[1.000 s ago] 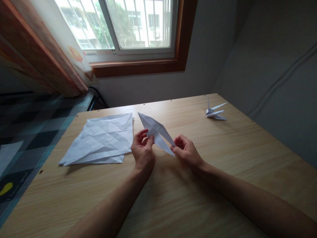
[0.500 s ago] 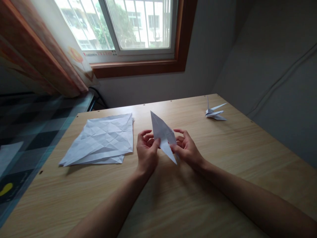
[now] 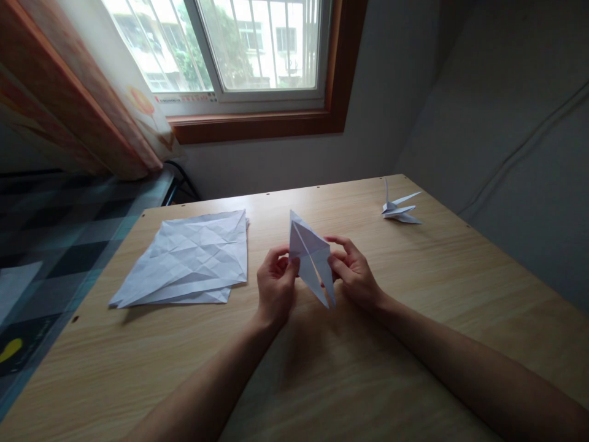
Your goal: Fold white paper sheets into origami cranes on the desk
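Observation:
A white paper folded into a long kite-like diamond [image 3: 311,256] stands nearly upright above the wooden table [image 3: 414,294], its split lower tips pointing down toward me. My left hand [image 3: 275,285] pinches its left corner between thumb and fingers. On the other side, my right hand [image 3: 353,272] grips the right corner with curled fingers. Both hands hover just over the tabletop near its middle.
A stack of creased white sheets [image 3: 188,258] lies on the table to the left. A finished paper crane [image 3: 398,209] sits at the far right. Behind are a window [image 3: 239,49] and a curtain [image 3: 73,92]; a checked bed cover [image 3: 50,245] lies left of the table.
The folded paper has been turned from lying slanted toward the far left to standing nearly upright, and both hands have shifted slightly right and closer together around it.

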A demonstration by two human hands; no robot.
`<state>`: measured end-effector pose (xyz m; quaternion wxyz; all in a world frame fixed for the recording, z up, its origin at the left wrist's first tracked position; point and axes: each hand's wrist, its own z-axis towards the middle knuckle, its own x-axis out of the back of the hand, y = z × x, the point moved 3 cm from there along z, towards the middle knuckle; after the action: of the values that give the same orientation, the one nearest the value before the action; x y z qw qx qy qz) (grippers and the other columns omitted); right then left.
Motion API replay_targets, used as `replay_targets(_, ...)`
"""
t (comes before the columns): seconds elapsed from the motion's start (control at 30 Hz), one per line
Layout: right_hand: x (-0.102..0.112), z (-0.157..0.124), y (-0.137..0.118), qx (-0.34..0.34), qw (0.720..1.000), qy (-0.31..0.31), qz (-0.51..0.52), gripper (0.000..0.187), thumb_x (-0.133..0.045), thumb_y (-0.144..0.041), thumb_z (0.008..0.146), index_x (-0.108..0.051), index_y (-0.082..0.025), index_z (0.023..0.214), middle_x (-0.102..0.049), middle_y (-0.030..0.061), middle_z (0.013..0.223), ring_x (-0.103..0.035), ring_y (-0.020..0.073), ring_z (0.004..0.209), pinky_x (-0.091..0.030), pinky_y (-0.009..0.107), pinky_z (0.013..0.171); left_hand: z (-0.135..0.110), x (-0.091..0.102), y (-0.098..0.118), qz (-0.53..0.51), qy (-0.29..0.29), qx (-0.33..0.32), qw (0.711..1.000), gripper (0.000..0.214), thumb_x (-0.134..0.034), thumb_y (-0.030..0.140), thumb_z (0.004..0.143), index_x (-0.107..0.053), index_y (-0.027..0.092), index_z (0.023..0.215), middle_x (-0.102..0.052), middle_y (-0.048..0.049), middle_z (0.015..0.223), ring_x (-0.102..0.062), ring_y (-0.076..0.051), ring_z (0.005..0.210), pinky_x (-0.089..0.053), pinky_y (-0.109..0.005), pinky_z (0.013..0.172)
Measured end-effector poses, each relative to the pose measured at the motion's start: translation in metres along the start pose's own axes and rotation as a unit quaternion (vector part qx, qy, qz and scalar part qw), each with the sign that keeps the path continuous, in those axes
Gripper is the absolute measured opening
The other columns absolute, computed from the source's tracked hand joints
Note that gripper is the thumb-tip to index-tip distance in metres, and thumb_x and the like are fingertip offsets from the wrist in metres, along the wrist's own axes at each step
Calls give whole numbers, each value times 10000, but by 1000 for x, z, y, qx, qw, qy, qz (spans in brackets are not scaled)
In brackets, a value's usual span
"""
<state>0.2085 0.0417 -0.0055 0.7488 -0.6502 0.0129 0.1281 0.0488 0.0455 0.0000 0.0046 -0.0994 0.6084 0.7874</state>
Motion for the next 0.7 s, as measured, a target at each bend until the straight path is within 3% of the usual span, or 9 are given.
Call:
replay_targets(0.07, 2, 2, 2, 2, 1000, 10, 4, 224, -596, -356, 851, -559, -235, 1036, -585, -61, 642, -568, 106, 480, -446, 221, 450, -1, 0, 3, 40, -16, -19, 999, 84, -624, 172, 734, -707, 177, 735, -650, -39, 904, -612, -166, 810, -487, -246, 639)
replay_targets(0.2, 7, 3, 7, -29, 998, 47, 33, 149, -584, -302, 815, -634, -192, 900, -572, -35, 628, -492, 91, 484, -387, 212, 443, -2, 2, 6, 42, -43, -32, 998, 274, -483, 139, 730, -749, 188, 682, -659, -43, 936, -602, -192, 899, -479, -282, 756)
replay_targets(0.3, 7, 2, 8, -60, 995, 56, 60, 212, -543, -342, 832, -654, -175, 900, -580, -16, 637, -504, 107, 505, -393, 230, 460, -2, 2, 6, 38, -50, -19, 998, 231, -523, 200, 771, -752, 170, 771, -662, -51, 922, -602, -188, 870, -469, -279, 737)
replay_targets(0.37, 6, 2, 5, -59, 996, 53, 43, 216, -620, -355, 798, -644, -182, 925, -614, -8, 700, -544, 117, 552, -422, 237, 496, -3, -1, 5, 32, -54, 10, 998, 169, -637, 215, 730, -720, 160, 866, -661, -41, 864, -597, -164, 775, -460, -258, 662)
replay_targets(0.53, 4, 3, 2, -14, 999, 43, 22, 394, -762, -283, 676, -582, -227, 1021, -668, 2, 862, -630, 145, 705, -500, 265, 624, -3, -6, 0, -30, -60, 42, 997, 520, -730, 179, 664, -572, 194, 1159, -659, -33, 924, -617, -156, 763, -481, -256, 662)
replay_targets(0.6, 4, 4, 2, -1, 998, 57, 17, 357, -768, -311, 681, -580, -221, 971, -666, 4, 836, -630, 147, 704, -507, 275, 641, -2, -7, -1, 8, -78, 29, 997, 419, -732, 202, 680, -629, 187, 1086, -640, -36, 921, -604, -154, 765, -476, -254, 661)
replay_targets(0.7, 7, 2, 1, 3, 996, 94, 1, 340, -781, -365, 675, -581, -213, 905, -662, 12, 807, -625, 161, 690, -502, 284, 623, -1, -5, 3, 135, -82, -20, 987, 129, -746, 255, 696, -716, 182, 797, -573, -29, 846, -549, -145, 737, -437, -233, 602)
